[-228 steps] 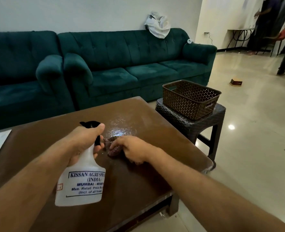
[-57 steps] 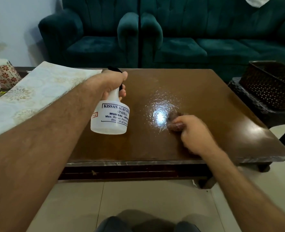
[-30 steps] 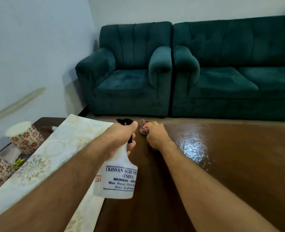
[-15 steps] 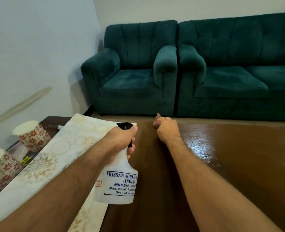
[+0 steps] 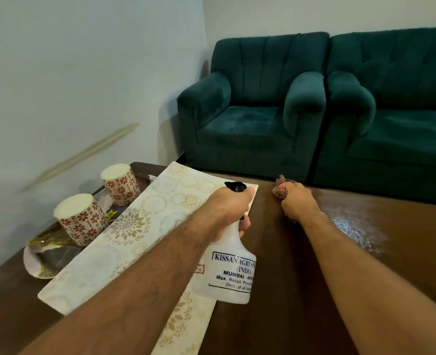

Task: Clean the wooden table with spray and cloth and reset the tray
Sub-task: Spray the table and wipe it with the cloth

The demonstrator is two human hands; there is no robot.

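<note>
Wiping along the far edge of the desk (image 5: 314, 290), I press the bunched reddish cloth (image 5: 279, 189) down with my right hand (image 5: 297, 201), fingers curled round it. A moment ago the cloth was out in the middle, right on the wet patch; now it has travelled to the far edge, close to the corner of the patterned runner (image 5: 140, 234). The spray sheen (image 5: 350, 221) lies to the right of my wrist, not yet rubbed dry, so I judge that stretch needs another pass.

My left hand (image 5: 231, 208) grips the neck of the white spray bottle (image 5: 231, 272), held above the desk over the runner's right edge, with my thumb up by the black nozzle. Its hold has not changed over the last few seconds.

Toward the left edge of the desk sits the tray (image 5: 41, 262), partly tucked under the runner, carrying two floral paper cups (image 5: 80, 219) turned upside down and what looks like gold cutlery. It stays untouched, and the wood beneath the runner and tray has not been wiped as far as I can see. I reckon the cleaning is around halfway, with the left side and the tray reset to come.
</note>
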